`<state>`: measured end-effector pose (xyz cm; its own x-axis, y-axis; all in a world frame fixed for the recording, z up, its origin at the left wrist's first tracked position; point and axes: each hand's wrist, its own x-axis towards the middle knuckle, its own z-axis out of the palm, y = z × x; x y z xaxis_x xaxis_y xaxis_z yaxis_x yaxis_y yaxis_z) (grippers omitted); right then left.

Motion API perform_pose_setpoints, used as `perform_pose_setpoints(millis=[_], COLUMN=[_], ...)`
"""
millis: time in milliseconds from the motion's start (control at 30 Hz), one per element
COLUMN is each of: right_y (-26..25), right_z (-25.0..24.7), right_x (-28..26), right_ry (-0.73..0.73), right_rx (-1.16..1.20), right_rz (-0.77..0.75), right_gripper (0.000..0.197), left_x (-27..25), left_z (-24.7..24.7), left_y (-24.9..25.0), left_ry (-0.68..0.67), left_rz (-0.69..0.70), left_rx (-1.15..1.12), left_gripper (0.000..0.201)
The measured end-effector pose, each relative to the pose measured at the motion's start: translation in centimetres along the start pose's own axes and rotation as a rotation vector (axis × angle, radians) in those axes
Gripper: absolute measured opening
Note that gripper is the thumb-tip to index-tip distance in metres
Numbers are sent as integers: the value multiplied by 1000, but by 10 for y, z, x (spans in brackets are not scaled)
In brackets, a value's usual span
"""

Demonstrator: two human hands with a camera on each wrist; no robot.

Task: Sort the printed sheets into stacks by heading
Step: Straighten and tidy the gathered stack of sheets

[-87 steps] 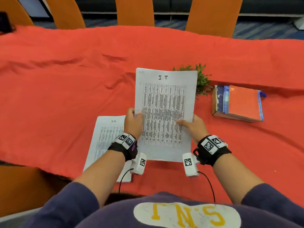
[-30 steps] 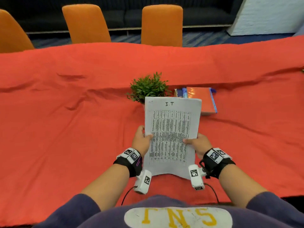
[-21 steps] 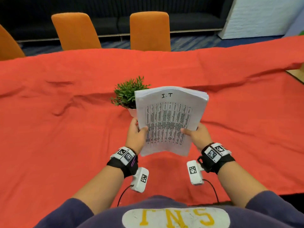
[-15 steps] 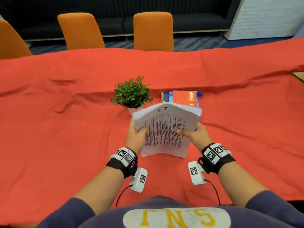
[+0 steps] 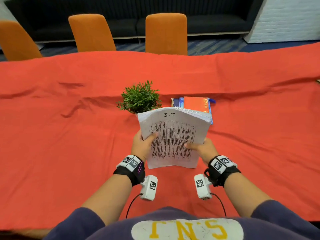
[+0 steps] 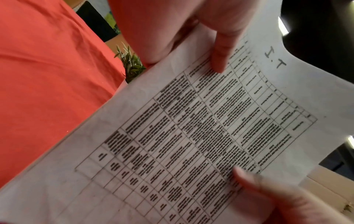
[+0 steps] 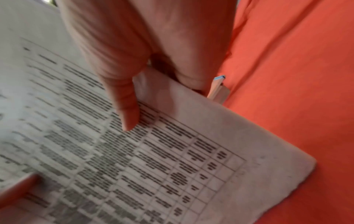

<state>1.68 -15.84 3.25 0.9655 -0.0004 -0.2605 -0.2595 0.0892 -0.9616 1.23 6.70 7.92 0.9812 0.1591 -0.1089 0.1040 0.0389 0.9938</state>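
Observation:
I hold a thick stack of printed sheets [image 5: 173, 135] above the red tablecloth, its top sheet headed "I.T" over a dense table of text. My left hand [image 5: 143, 144] grips the stack's left edge, thumb on top. My right hand [image 5: 200, 148] grips the right edge, thumb lying across the print. The stack bows upward in the middle and its far edge fans slightly. In the left wrist view the top sheet [image 6: 191, 136] fills the frame, the left thumb [image 6: 222, 50] pressing on it. In the right wrist view the right thumb [image 7: 126, 106] lies on the sheet [image 7: 172, 159].
A small green potted plant [image 5: 140, 97] stands just beyond the stack. A pile of books [image 5: 194, 103] with an orange cover lies to the plant's right. The red tablecloth [image 5: 69, 144] is wrinkled in places. Orange chairs [image 5: 166, 32] line the table's far side.
The head view has swung right, so the "HR" sheet on the table at left is out of view. The held stack went from flat to bowed and now tilts lower toward the table.

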Motion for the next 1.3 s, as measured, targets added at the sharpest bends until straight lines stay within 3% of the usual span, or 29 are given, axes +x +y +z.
perform_pose_setpoints(millis=[133,267,400,533,633,767,900,967,1100,1300], right_y=[18,28,17,-5,-16,-24,-18,-14,-12,-4], right_z=[-12,-24,-28,-13,5,1,-31,-45,-53,-46], right_x=[2,-3,-4,-1,3,8,14,15,12,9], right_ry=[-39,-46,31,9,-65,-32,34,19,31,56], right_rx=[-26,-28,238,609,649,588,445,371,232,110], right_rz=[98,155,128,59,44,21,-4,-22,-27,-59], right_gripper=[43,77,91,53,50,47,49,52,76,74], left_x=[6,19,33,39,37,39,47,49,45,38], left_z=[-2,-10,-19,-17,-12,-17,-50,-67,-75,-67], left_y=[6,22,43,51,47,33,16,8,-5,-22], left_ry=[-12,31,56,33,47,-4,65,32,-113,-72], left_rz=[24,28,15,-8,-98,-168,-213,-193,-186,-193], left_rx=[5,-127,-365,-519,-593,-592,-483,-282,57,92], left_gripper=[16,20,28,24,42,41,38,27,33,28])
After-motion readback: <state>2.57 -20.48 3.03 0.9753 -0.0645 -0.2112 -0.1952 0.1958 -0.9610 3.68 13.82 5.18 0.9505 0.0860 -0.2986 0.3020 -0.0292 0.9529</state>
